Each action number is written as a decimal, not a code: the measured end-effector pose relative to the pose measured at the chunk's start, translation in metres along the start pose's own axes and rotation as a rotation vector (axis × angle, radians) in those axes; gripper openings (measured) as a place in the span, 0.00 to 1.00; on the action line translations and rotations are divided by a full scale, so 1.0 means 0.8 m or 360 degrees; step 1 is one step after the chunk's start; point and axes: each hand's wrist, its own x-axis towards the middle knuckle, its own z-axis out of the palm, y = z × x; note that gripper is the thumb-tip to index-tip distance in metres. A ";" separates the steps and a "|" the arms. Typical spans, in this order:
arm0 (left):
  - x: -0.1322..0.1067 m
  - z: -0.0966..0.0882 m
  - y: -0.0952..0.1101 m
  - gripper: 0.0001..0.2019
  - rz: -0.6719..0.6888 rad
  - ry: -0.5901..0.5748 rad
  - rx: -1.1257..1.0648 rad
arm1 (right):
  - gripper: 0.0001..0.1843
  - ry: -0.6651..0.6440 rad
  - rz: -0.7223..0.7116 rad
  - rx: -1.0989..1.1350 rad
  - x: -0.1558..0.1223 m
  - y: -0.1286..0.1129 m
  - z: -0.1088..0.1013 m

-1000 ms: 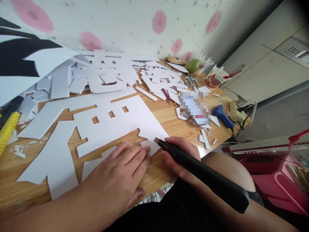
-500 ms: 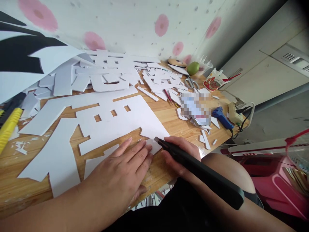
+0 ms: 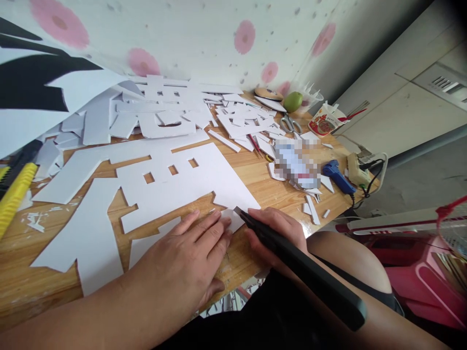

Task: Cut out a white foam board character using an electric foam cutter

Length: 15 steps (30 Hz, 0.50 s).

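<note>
My left hand [image 3: 193, 248] lies flat with fingers stretched over a white foam board piece [image 3: 148, 245], pressing it on the wooden table near its front edge. A corner of that piece shows past the fingertips. My right hand [image 3: 279, 231] is wrapped round a black utility knife [image 3: 310, 274], its blade tip at that corner, close to the left fingertips. Just beyond lies a large white cut-out [image 3: 175, 194] with small square windows. To the left is a forked white cut-out [image 3: 85, 233].
White offcuts [image 3: 127, 114] are heaped along the wall. Scissors [image 3: 291, 125], a blurred-out phone-like object [image 3: 297, 163], a blue glue gun [image 3: 337, 176] and a power strip [image 3: 357, 170] lie at the right. A yellow-and-black cutter [image 3: 16, 194] is at far left.
The knife's handle end has dropped slightly lower and to the left, while its blade stays at the board's corner. My left hand keeps its place on the board. The view has shifted slightly.
</note>
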 end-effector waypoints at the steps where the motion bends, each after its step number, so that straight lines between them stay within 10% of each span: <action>1: 0.000 0.000 0.000 0.30 -0.0003 0.0004 0.0007 | 0.17 -0.0004 -0.0015 -0.0010 0.000 0.001 0.000; 15: -0.001 0.000 0.008 0.32 -0.0045 0.0008 0.0064 | 0.17 0.0003 -0.0062 -0.0094 -0.002 -0.007 -0.002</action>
